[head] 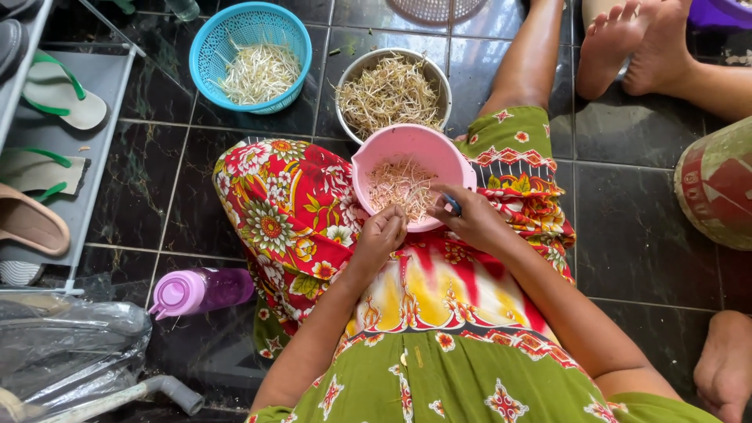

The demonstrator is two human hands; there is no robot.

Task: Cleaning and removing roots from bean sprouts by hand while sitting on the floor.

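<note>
A pink bowl (392, 149) with a small heap of bean sprouts (403, 188) rests on my lap, on the flowered cloth. My left hand (381, 233) is curled at the bowl's near rim, fingers closed on what looks like a few sprouts. My right hand (470, 219) sits at the bowl's right rim and grips a small blue-handled tool (453, 205). Beyond the pink bowl, a metal bowl (351, 78) holds a big pile of sprouts. A blue plastic basket (205, 47) with paler sprouts stands to its left.
A purple bottle (200, 290) lies on the dark tiles by my left knee. A grey shoe rack (102, 86) with sandals stands at left. Another person's feet (634, 43) are at top right, a round cushion (717, 184) at right, clear plastic sheeting (70, 345) bottom left.
</note>
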